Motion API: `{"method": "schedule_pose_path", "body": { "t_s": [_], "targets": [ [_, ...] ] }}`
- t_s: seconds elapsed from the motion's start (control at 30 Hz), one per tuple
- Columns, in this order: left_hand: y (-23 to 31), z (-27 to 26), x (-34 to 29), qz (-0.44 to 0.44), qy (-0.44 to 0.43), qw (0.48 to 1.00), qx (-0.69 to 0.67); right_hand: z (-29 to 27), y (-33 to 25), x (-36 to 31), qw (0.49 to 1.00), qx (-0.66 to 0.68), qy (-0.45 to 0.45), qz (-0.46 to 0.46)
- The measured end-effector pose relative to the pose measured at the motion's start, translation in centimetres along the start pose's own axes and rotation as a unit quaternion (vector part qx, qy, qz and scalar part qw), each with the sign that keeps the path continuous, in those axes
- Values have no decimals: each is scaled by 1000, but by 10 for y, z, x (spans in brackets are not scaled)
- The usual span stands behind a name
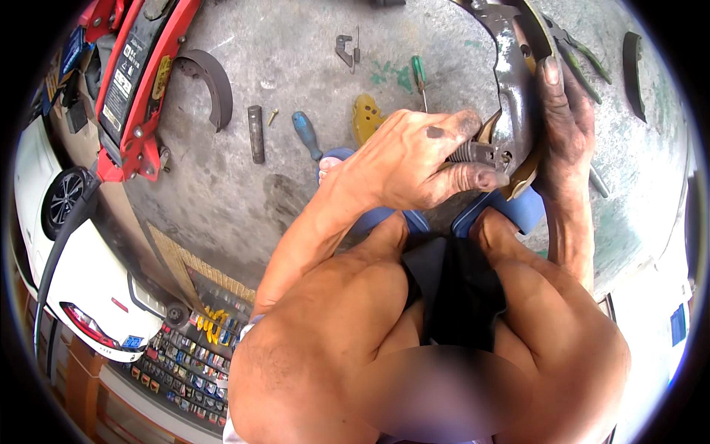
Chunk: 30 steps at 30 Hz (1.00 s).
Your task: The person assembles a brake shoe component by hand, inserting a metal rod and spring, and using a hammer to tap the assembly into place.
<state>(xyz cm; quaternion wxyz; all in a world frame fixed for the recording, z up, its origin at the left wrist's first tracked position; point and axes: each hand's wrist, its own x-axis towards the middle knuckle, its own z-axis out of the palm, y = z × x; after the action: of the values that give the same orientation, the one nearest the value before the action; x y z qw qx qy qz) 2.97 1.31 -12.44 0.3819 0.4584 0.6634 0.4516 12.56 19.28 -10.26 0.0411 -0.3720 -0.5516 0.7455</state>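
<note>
My left hand (399,159) is closed, thumb and forefinger pinching a ribbed, spring-like grey part (473,153) at the lower end of a brake assembly. That assembly has a shiny dark metal plate (510,81) and a curved brake shoe (546,41) along its right side. My right hand (568,122) wraps the outer side of the shoe, thumb up along its rim; most of its fingers are hidden behind. A brass-coloured shoe end (523,179) shows between my hands. Dark grease marks both hands.
On the concrete lie loose brake shoes (219,85) (633,78), a blue-handled tool (305,135), a green screwdriver (419,74), green-handled pliers (580,55), a dark tube (256,133), a bolt (273,117) and a yellow piece (366,118). A red jack (140,81) stands left, near a white car (81,281).
</note>
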Motion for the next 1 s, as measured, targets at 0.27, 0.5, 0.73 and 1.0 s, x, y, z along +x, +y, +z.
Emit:
{"method": "schedule_pose_path", "body": {
  "t_s": [0.27,0.5,0.73,1.0],
  "targets": [
    [-8,14,-2,-3,41,995,-93,0,11,0,997,-32,59,-41],
    [-5,17,-1,-1,72,996,-56,-2,1,-1,989,-40,100,-96],
    [-8,15,-2,-54,70,992,-93,14,-1,0,986,-55,106,-115],
    [-18,17,-15,-137,81,976,-148,15,7,7,983,68,127,-115]
  ]
}}
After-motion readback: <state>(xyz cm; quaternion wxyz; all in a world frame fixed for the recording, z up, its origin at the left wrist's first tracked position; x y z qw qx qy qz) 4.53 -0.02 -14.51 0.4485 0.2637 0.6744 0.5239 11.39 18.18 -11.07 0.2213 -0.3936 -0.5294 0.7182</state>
